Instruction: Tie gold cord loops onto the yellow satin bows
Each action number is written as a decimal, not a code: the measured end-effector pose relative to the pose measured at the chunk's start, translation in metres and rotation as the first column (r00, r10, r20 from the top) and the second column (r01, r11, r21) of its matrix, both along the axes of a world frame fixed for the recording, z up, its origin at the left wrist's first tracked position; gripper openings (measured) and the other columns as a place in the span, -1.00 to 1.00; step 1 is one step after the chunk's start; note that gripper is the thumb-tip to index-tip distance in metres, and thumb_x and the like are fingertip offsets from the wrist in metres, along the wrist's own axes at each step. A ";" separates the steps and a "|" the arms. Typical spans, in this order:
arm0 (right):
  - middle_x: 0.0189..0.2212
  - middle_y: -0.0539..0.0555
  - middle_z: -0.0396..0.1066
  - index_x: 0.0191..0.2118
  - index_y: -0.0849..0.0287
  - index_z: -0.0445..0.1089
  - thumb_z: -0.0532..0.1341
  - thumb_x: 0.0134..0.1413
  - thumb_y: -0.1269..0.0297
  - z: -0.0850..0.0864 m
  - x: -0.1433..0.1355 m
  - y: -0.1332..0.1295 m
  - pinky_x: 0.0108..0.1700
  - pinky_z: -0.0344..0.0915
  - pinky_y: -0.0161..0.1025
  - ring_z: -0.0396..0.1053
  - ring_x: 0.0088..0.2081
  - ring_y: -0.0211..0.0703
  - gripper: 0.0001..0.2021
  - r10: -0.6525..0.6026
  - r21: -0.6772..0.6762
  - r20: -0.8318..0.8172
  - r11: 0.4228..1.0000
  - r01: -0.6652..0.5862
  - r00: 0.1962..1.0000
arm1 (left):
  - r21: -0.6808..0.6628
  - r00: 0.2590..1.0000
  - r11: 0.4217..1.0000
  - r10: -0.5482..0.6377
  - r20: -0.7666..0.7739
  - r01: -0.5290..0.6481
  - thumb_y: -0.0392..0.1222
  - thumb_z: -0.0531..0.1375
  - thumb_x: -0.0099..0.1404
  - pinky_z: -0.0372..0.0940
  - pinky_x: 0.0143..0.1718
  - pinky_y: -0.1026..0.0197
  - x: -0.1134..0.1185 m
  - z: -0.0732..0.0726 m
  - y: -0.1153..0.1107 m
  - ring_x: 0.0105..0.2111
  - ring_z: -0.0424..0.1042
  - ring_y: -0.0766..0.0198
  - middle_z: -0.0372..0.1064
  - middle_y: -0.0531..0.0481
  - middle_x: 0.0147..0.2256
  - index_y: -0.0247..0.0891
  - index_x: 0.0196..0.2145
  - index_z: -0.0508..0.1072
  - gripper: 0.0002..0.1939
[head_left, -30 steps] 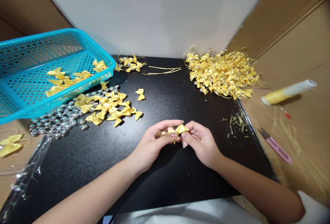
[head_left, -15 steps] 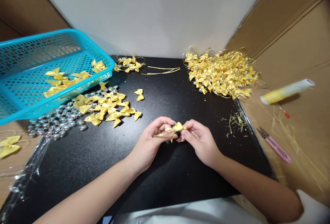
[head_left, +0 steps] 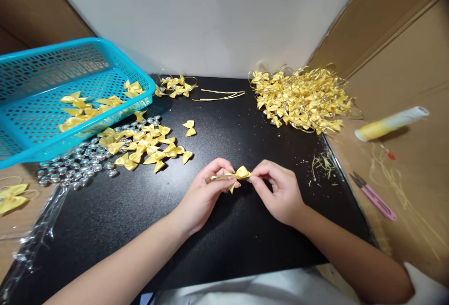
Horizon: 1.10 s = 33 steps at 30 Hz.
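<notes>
A yellow ribbon bow (head_left: 242,172) is held above the black table (head_left: 224,239), between my two hands. My left hand (head_left: 210,188) pinches the bow's left side together with a gold cord (head_left: 212,179). The thumb and forefinger of my right hand (head_left: 275,188) are pressed together at the bow's right edge; the small part between them is mostly hidden. Loose yellow bows (head_left: 147,143) and silver beads (head_left: 75,160) lie left of my hands. Beyond my hands are two more bows (head_left: 190,128).
A turquoise basket (head_left: 140,104) with yellow bows stands at the left. At the back right is a large heap of corded bows (head_left: 301,99). Gold cords (head_left: 222,95) lie at the back. On the right are pink snips (head_left: 377,201), thread scraps (head_left: 323,165) and a tube (head_left: 391,124).
My right hand has shifted slightly right, and its fingers now pinch at the bow's edge. My left fingers have closed in over the cord, and the bow has turned a little.
</notes>
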State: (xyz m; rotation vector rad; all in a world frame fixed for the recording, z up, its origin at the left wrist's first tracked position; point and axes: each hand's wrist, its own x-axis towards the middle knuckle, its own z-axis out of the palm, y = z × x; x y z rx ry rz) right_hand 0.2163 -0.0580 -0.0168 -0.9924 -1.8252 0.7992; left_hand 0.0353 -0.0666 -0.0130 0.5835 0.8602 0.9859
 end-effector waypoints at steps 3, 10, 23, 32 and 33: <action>-0.51 -0.02 0.32 -0.37 0.17 0.32 0.17 0.16 0.53 0.003 0.002 0.003 -0.40 0.26 -0.33 0.30 -0.47 -0.29 -0.86 0.014 0.087 0.047 0.996 -0.018 0.999 | -0.005 1.000 1.000 -0.001 0.016 0.001 -0.27 0.37 0.08 0.13 -0.38 0.34 0.000 0.001 0.000 -0.48 0.29 0.41 0.35 0.14 -0.55 -0.24 -0.43 0.41 -0.82; -0.49 0.01 0.36 -0.37 0.18 0.32 0.15 0.16 0.58 0.006 0.004 0.007 -0.34 0.29 -0.32 0.32 -0.44 -0.28 -0.84 0.039 0.177 0.089 0.983 -0.055 0.995 | -0.026 0.999 1.000 0.003 0.032 -0.002 -0.27 0.39 0.07 0.13 -0.39 0.35 0.001 -0.001 0.001 -0.48 0.30 0.42 0.34 0.14 -0.54 -0.25 -0.44 0.41 -0.80; -0.49 0.00 0.36 -0.36 0.17 0.34 0.17 0.17 0.52 0.001 -0.002 0.003 -0.40 0.30 -0.33 0.33 -0.46 -0.28 -0.87 0.010 0.082 0.027 0.997 -0.012 1.000 | -0.024 0.999 1.000 -0.014 0.046 0.016 -0.20 0.43 0.06 0.13 -0.38 0.36 0.003 -0.005 -0.001 -0.48 0.32 0.44 0.34 0.16 -0.52 -0.25 -0.43 0.37 -0.72; -0.49 0.02 0.39 -0.36 0.14 0.34 0.14 0.20 0.50 0.006 0.004 0.007 -0.36 0.33 -0.26 0.36 -0.44 -0.22 -0.85 0.009 0.179 0.102 0.984 -0.027 0.995 | -0.033 0.999 0.999 0.023 0.037 -0.022 -0.22 0.41 0.05 0.14 -0.39 0.33 0.003 0.001 -0.001 -0.49 0.30 0.41 0.31 0.15 -0.52 -0.25 -0.45 0.38 -0.75; -0.49 0.02 0.39 -0.36 0.14 0.34 0.14 0.20 0.50 0.006 0.004 0.007 -0.37 0.33 -0.26 0.36 -0.44 -0.22 -0.85 0.006 0.174 0.101 0.985 -0.024 0.995 | -0.044 0.999 0.999 0.025 0.044 -0.024 -0.23 0.41 0.04 0.14 -0.38 0.34 0.003 0.001 -0.001 -0.49 0.30 0.41 0.31 0.15 -0.52 -0.24 -0.45 0.38 -0.76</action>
